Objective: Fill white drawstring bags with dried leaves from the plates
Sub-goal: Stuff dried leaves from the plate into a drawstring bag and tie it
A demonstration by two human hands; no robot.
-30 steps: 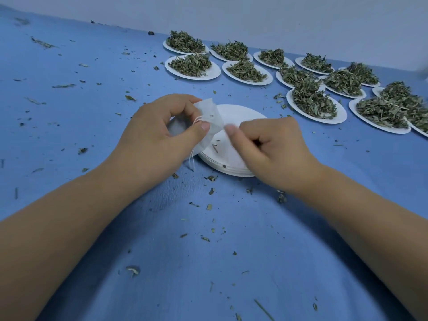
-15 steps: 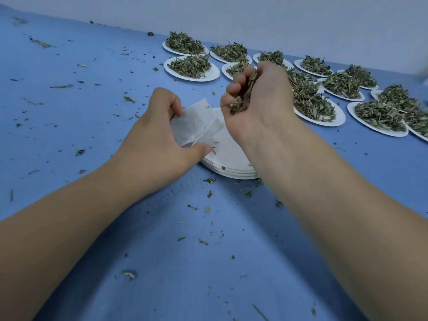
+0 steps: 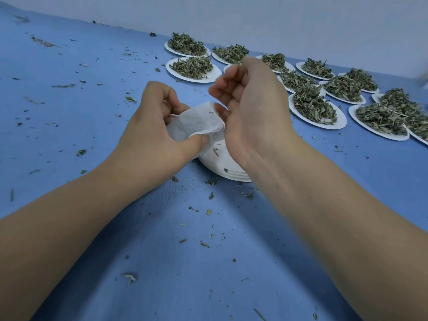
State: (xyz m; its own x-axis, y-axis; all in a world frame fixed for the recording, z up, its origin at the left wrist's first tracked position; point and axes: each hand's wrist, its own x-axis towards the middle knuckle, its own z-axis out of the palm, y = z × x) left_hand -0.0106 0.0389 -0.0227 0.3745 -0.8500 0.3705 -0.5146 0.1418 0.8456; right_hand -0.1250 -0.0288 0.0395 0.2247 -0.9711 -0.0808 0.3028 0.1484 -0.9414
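Note:
My left hand (image 3: pixel 148 128) pinches a white drawstring bag (image 3: pixel 196 121) by its rim, holding it over a stack of bare white plates (image 3: pixel 223 166). Just right of the bag's mouth, my right hand (image 3: pixel 252 105) hovers with its fingers loosely curled and apart, palm turned toward the bag. No leaves show in it. Its thumb touches the bag's right edge. Several white plates heaped with dried green leaves (image 3: pixel 312 105) stand in rows behind and to the right.
A blue cloth (image 3: pixel 69 135) covers the table, strewn with leaf crumbs. More leaf plates (image 3: pixel 192 67) line the far edge against a pale wall (image 3: pixel 278 19). One plate (image 3: pixel 382 117) lies at the far right.
One second ago my right hand was at the bag's string. Half a second ago it was raised with a pinch of leaves. Now it has dropped beside the bag with no leaves visible.

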